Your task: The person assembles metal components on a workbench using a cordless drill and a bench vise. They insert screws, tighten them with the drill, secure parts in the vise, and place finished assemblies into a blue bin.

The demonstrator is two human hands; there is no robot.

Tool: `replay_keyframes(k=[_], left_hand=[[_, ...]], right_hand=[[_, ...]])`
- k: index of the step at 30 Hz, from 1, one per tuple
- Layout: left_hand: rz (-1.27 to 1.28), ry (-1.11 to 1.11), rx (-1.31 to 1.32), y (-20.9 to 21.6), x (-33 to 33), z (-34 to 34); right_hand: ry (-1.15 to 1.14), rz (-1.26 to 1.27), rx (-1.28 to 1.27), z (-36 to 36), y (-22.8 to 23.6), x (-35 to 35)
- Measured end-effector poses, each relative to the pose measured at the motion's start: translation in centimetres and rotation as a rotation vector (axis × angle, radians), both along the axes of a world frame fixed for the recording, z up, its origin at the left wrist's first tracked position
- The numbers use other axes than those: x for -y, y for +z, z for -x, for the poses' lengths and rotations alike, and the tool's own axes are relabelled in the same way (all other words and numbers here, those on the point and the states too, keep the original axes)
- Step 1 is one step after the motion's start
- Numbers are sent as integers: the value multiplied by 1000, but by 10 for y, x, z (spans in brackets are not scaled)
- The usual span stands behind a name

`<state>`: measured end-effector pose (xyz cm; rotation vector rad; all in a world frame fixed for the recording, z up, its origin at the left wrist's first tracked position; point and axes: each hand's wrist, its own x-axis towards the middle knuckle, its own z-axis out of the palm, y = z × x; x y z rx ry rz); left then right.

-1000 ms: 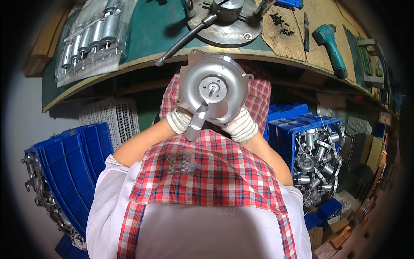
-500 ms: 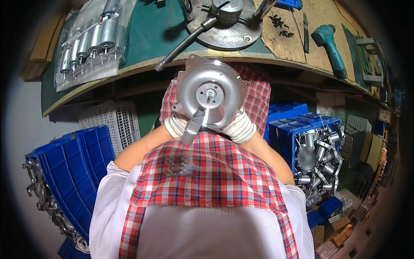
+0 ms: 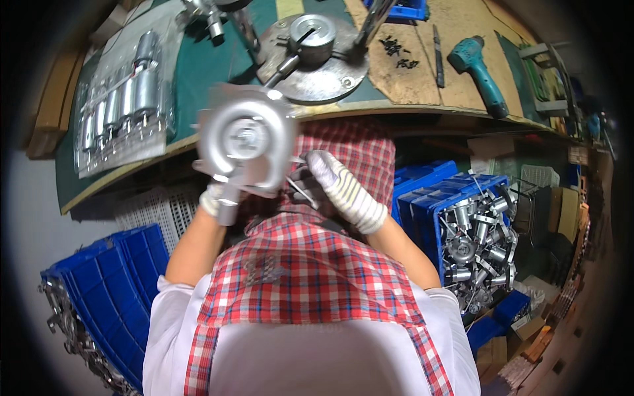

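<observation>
A silvery round metal blower housing (image 3: 269, 142) with a flat flange and a short outlet pipe is held up left of centre, blurred by motion. My left hand (image 3: 211, 200), in a white glove, holds it from beneath; only the cuff shows, and the fingers are hidden behind the metal. To its right, my right hand (image 3: 333, 185) wears a striped white glove with greyish fingertips. Its fingers are bent and spread apart, close to the housing's edge. A thin pale strip (image 3: 302, 192) shows beside these fingers; I cannot tell whether they touch it.
On the bench stands a round metal fixture (image 3: 281, 72) with posts and a handle. Bagged cylindrical motors (image 3: 135, 92) lie left; black screws (image 3: 399, 53), a knife (image 3: 438, 58) and a teal power driver (image 3: 477, 76) lie right. Blue crates (image 3: 422, 214) of metal parts flank me.
The housing has moved left, carried by my left hand. My right hand has come away from it and now shows to its right. The whole view has shifted slightly.
</observation>
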<state>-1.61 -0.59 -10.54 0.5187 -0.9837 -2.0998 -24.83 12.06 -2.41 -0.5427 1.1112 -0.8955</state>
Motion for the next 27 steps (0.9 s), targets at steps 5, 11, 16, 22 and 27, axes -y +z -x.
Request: replay_keyframes(k=[5,11,16,22,27], left_hand=[[115,43,3,1,47,-43],[193,161,260,13,54,-42],[-142,129,-121,49,11,-1],[-204,15,-116,-10,-5,22],[146,85,2,22,-26,39]], right_hand=[[-320,309,-283,58,48,11],[-510,470,-1394,186,11,64],[-345,568,-1885,223,7,101],[-127,239,-2037,213,14,127],[-281,261,-2009,208,15,114]])
